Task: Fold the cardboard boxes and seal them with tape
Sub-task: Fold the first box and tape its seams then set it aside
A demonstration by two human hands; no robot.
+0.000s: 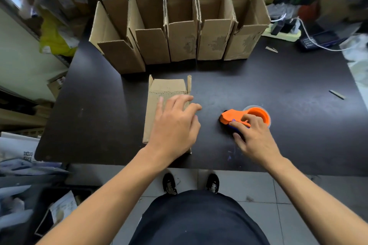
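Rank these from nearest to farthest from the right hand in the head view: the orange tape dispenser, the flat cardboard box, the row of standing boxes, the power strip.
1. Orange tape dispenser: under the right hand's fingers.
2. Flat cardboard box: to its left, beneath the left hand.
3. Row of standing boxes: along the table's far side.
4. Power strip: far right corner.

A flat cardboard box is covered by the open left hand on the dark surface. The orange tape dispenser is held by the right hand. Five open boxes are lined up far behind.
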